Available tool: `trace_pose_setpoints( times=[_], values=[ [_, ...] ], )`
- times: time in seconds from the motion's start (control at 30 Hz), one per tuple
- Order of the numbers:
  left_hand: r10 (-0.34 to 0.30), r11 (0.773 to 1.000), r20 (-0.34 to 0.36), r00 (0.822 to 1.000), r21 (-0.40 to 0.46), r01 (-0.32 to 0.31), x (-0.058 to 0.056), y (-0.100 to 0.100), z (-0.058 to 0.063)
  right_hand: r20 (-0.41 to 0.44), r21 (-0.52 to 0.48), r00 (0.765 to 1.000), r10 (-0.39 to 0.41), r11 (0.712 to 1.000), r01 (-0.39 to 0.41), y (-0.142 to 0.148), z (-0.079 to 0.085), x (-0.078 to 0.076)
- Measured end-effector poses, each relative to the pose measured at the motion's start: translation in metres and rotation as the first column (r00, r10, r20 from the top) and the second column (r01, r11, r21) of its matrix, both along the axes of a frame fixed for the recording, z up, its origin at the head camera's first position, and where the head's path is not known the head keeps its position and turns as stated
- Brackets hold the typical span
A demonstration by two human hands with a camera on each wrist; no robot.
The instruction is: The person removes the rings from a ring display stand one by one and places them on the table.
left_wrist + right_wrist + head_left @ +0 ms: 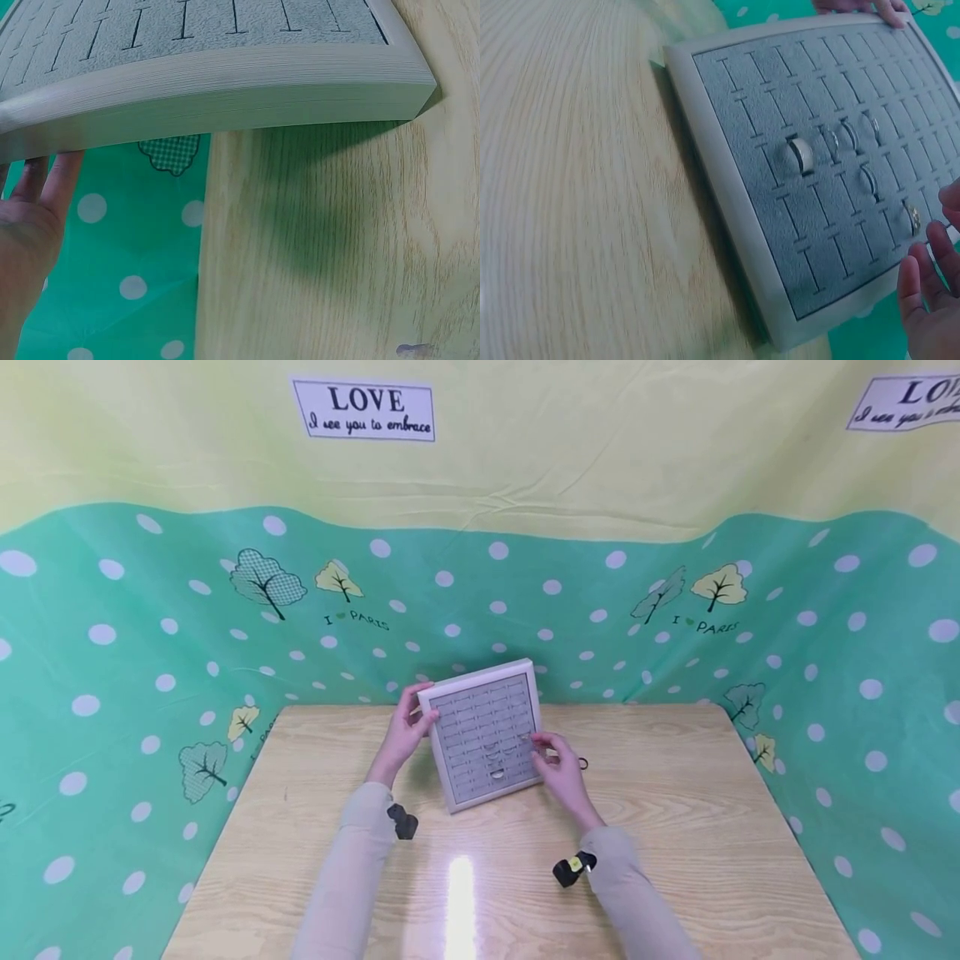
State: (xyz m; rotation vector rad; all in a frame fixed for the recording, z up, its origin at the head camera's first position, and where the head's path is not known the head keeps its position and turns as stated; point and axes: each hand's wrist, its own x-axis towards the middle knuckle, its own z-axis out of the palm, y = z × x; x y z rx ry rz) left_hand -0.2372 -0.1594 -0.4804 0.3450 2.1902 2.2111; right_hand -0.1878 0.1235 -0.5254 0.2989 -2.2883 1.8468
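Note:
A ring display tray (487,739) with a pale frame and grey slotted padding stands tilted above the wooden table. My left hand (407,731) grips its upper left edge, thumb at the front and fingers behind. Several rings sit in the slots, among them a wide silver-coloured ring (801,155) and a patterned gold-toned ring (913,218). At the tray's right edge is my right hand (558,768), its fingertips close beside the gold-toned ring. A gap shows between that hand's thumb and fingers, and nothing is visible in it.
The wooden table (675,827) runs back to a green dotted cloth (480,585). On the table just right of my right hand lies a small dark loop (582,763). A bright light reflection (460,902) crosses the table in front of the tray.

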Motion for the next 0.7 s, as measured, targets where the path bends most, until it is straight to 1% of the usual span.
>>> trace_pose_setpoints(
  times=[0.17, 0.23, 0.27, 0.47, 0.57, 0.67, 0.7],
  values=[
    [0.0, 1.0, -0.002, 1.0, 0.012, 0.0, -0.001, 0.001, 0.0, 0.0, 0.003, 0.999, 0.048, 0.999, -0.048, -0.012, 0.001, -0.001],
    [0.0, 1.0, -0.007, 1.0, 0.016, 0.0, -0.001, 0.001, 0.0, 0.016, -0.002, 0.997, 0.074, 0.997, -0.074, -0.017, 0.01, 0.003],
    [0.002, 1.0, -0.006, 1.0, 0.014, -0.002, 0.0, 0.001, 0.0, 0.013, -0.001, 0.997, 0.082, 0.997, -0.082, -0.02, 0.011, 0.003],
    [0.007, 1.0, -0.022, 1.0, -0.001, -0.007, 0.0, 0.0, 0.0, -0.013, 0.04, 0.992, 0.126, 0.991, -0.125, -0.032, 0.011, 0.003],
    [0.004, 1.0, -0.016, 1.0, 0.01, -0.004, -0.001, 0.0, 0.0, -0.025, 0.051, 0.989, 0.143, 0.989, -0.141, -0.037, 0.012, 0.002],
    [-0.001, 1.0, -0.009, 1.0, 0.015, 0.002, -0.001, 0.0, -0.001, -0.04, 0.049, 0.989, 0.145, 0.988, -0.143, -0.041, 0.008, -0.001],
    [-0.002, 1.0, -0.006, 1.0, 0.019, 0.002, -0.002, -0.001, -0.003, -0.044, 0.045, 0.988, 0.145, 0.989, -0.143, -0.043, 0.006, -0.002]
  ],
)
